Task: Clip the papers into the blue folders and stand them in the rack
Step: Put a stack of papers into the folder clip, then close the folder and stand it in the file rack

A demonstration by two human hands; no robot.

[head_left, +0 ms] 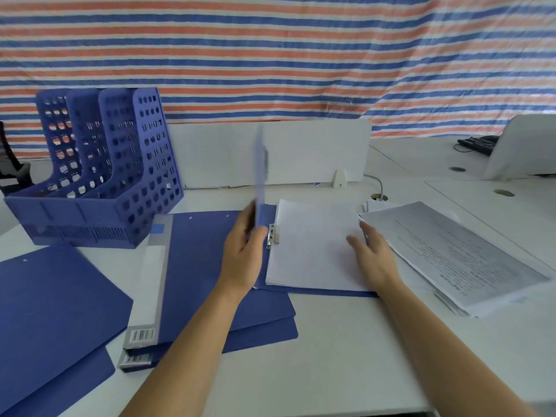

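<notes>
Head view, starting near: what is closest?

— Two bare forearms reaching out over the white table (331,362). At near left lie closed blue folders (51,311), flat and not yet in use.

— And the hands?

— The left hand (243,251) grips the front cover (259,176) of the open folder (331,293) by its lower edge, thumb and fingers curled round it. The cover stands almost upright and is blurred. The right hand (374,260) holds nothing; its straight fingers (355,243) rest flat on the papers (313,248), close to their right edge.

— Where do the papers sit?

— Inside the open folder, mid-table, between the two hands. The metal clip (273,234) lies on their left edge, just right of the left hand. I cannot tell whether it is fully pressed down.

— So what does the next move turn on?

— The folder's long axis runs near to far, with the spine on the left. I judge the cover must fall rightward onto the papers, and the right hand lies in that path, so it has to leave first.

— Further out?

— Loose printed sheets (451,257) are stacked to the right. The blue rack (99,182) stands far left, its slots showing no folder. It is nearer the left hand, so that hand suits the carry.
</notes>
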